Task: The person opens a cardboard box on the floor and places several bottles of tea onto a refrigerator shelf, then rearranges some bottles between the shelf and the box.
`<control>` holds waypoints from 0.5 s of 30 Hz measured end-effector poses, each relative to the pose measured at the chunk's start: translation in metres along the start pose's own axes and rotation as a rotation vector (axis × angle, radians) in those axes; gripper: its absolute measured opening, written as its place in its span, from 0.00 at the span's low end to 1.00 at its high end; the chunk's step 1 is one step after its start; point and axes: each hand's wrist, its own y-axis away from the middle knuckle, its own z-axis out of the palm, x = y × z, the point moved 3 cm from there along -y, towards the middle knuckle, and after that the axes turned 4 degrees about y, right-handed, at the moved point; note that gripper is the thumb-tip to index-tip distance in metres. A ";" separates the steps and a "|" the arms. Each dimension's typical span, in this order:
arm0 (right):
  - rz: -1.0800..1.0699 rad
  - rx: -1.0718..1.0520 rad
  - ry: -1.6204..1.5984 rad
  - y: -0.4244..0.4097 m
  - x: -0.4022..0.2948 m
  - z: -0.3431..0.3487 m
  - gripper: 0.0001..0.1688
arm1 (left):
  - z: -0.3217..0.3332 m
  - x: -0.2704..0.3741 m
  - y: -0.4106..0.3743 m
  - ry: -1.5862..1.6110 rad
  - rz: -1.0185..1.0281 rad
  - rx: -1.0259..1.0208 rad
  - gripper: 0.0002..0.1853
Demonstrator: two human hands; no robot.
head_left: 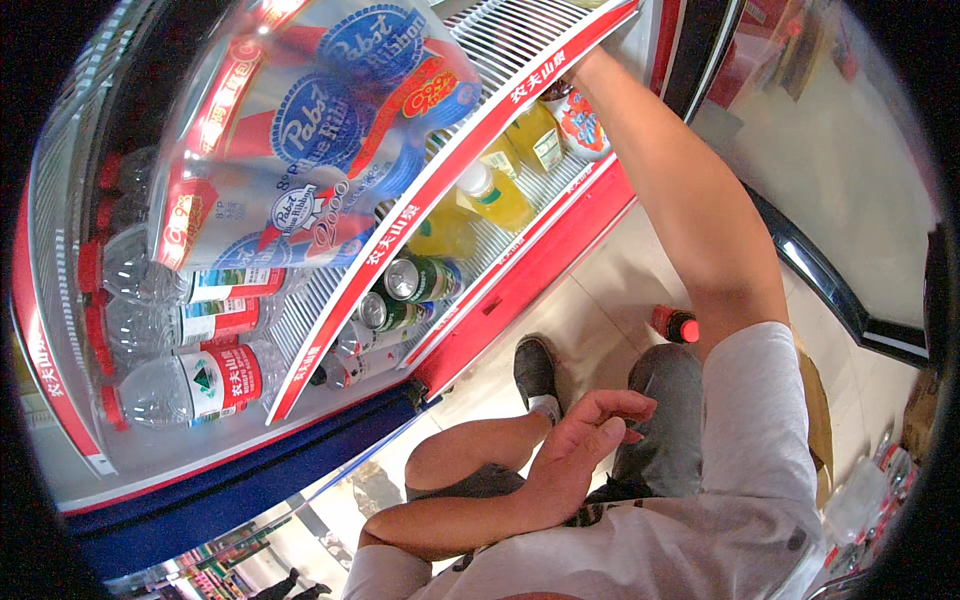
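My right arm reaches into an open drinks cooler. My right hand (pixel 576 73) is mostly hidden behind the red front strip (pixel 409 217) of a wire shelf, so any grip is out of sight. Just below it on the lower shelf stands a bottle with a colourful wrapper (pixel 583 124). Bottles of yellow drink (pixel 495 196) lean beside it. My left hand (pixel 589 454) hovers in front of my lap with loosely bent fingers and nothing visible in it. A dark bottle with a red cap (pixel 673 325) lies on the floor near my right knee.
Plastic-wrapped Pabst Blue Ribbon packs (pixel 315 135) and red-capped water bottles (pixel 217 379) fill the upper shelf. Several cans (pixel 401 279) rest below. The open glass door (pixel 840 150) stands to the right. Wrapped bottles (pixel 862 495) sit on the floor at lower right.
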 end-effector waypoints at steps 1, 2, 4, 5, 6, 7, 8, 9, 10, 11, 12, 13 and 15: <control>-0.020 0.001 0.019 -0.002 0.001 0.001 0.20 | -0.002 -0.002 0.000 0.005 -0.005 0.003 0.16; -0.042 0.005 0.042 -0.002 0.003 0.005 0.20 | -0.003 -0.002 -0.001 0.008 -0.004 0.005 0.16; -0.087 0.015 0.091 0.000 0.006 0.013 0.21 | -0.006 -0.001 -0.001 0.016 -0.001 0.014 0.15; -0.118 0.023 0.122 0.000 0.006 0.014 0.21 | -0.007 0.000 -0.001 0.034 0.004 0.017 0.15; -0.145 0.033 0.154 0.002 0.007 0.015 0.21 | -0.006 0.000 -0.001 0.056 0.010 0.021 0.15; -0.175 0.046 0.191 0.002 0.005 0.016 0.21 | -0.005 0.000 0.000 0.078 0.017 0.024 0.15; -0.209 0.058 0.235 0.005 0.005 0.016 0.22 | -0.005 0.001 0.001 0.072 0.012 0.020 0.15; -0.250 0.074 0.283 0.004 0.004 0.013 0.22 | -0.003 0.003 0.001 0.065 0.007 0.010 0.15; -0.290 0.092 0.334 0.004 0.003 0.011 0.22 | -0.002 0.004 0.001 0.057 0.003 0.001 0.15; -0.341 0.110 0.388 0.003 0.001 0.009 0.23 | -0.001 0.004 0.000 0.034 -0.006 0.005 0.15; -0.402 0.138 0.461 0.004 0.001 0.003 0.23 | 0.000 0.005 -0.002 0.013 -0.018 0.003 0.15; -0.468 0.163 0.529 0.005 0.002 -0.001 0.23 | 0.002 0.004 -0.002 -0.007 -0.030 0.000 0.15; -0.599 0.226 0.635 0.016 0.008 -0.013 0.24 | 0.008 0.004 -0.001 0.015 -0.023 -0.022 0.15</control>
